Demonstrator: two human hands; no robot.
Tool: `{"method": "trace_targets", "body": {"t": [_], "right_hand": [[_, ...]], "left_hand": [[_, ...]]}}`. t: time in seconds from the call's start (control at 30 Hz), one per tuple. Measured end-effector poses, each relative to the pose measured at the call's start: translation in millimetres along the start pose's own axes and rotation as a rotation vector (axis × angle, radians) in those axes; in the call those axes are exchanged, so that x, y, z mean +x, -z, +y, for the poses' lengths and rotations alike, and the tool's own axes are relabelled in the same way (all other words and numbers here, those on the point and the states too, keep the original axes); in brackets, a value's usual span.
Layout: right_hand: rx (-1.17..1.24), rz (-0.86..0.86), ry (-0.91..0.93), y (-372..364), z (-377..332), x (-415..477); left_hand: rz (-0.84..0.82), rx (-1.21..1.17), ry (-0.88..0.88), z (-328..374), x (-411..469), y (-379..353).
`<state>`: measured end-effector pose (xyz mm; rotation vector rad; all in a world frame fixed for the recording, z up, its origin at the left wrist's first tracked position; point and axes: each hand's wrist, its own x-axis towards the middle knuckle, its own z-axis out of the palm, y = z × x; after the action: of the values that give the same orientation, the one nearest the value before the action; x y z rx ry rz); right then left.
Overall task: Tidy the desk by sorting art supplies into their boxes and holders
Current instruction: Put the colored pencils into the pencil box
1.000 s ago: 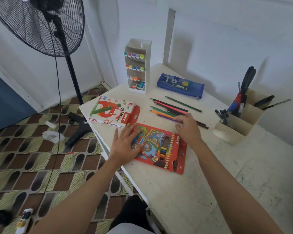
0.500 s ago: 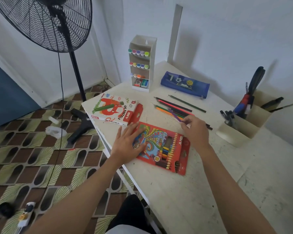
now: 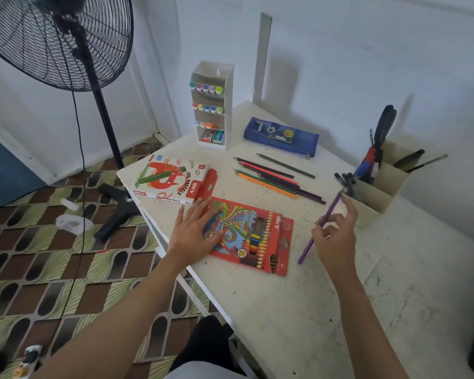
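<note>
A red colour-pencil box (image 3: 253,236) lies flat near the desk's front edge, its flap open toward the oil pastels box. My left hand (image 3: 195,233) rests flat on the box's left part with fingers straight. My right hand (image 3: 335,239) pinches a purple pencil (image 3: 307,247) and holds it lifted and slanted to the right of the box. Several loose coloured pencils (image 3: 274,177) lie on the desk behind the box.
An oil pastels box (image 3: 167,181) sits at the desk's left corner. A white marker rack (image 3: 212,105) and a blue pencil case (image 3: 281,136) stand at the back. A beige holder (image 3: 372,191) with pens and scissors is at the right. A black standing fan (image 3: 66,39) is left of the desk.
My right hand has picked a purple pencil out of the loose pile and drawn it back to the right of the red box. The left hand has stayed on the box.
</note>
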<state>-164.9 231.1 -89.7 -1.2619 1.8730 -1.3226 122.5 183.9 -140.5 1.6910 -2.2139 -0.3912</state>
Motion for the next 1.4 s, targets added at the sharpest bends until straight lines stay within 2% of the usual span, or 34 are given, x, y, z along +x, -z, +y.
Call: {"method": "trace_targets", "body": {"t": [0.47,0.8,0.9,0.97,1.07,1.13,1.27,1.4], "right_hand": [[0.282,0.383,-0.109,13,9,-19],[0.535,0.431,-0.321,-3,15,-20],[0.502,0.352,-0.345,-4,12,-19],[0.334,0.214,-0.321,-4,14,-18],[-0.026,-0.082,-0.167,-2,18,-13],[-0.146,-0.204,-0.083,-3,16,-8],[-0.259,-0.313,0.020,-14,10,0],[-0.222,-0.308,0.042,-26,8,5]], "left_hand": [[0.002,0.004,-0.010,0,1,0],[0.002,-0.015,-0.011,-1,1,0],[-0.003,-0.017,-0.012,-2,1,0],[-0.005,-0.016,-0.011,-2,0,0],[-0.018,-0.005,-0.010,-2,1,0],[-0.026,0.001,-0.010,-2,1,0],[-0.033,0.000,-0.011,-1,1,1],[-0.025,-0.015,-0.008,0,1,2]]}}
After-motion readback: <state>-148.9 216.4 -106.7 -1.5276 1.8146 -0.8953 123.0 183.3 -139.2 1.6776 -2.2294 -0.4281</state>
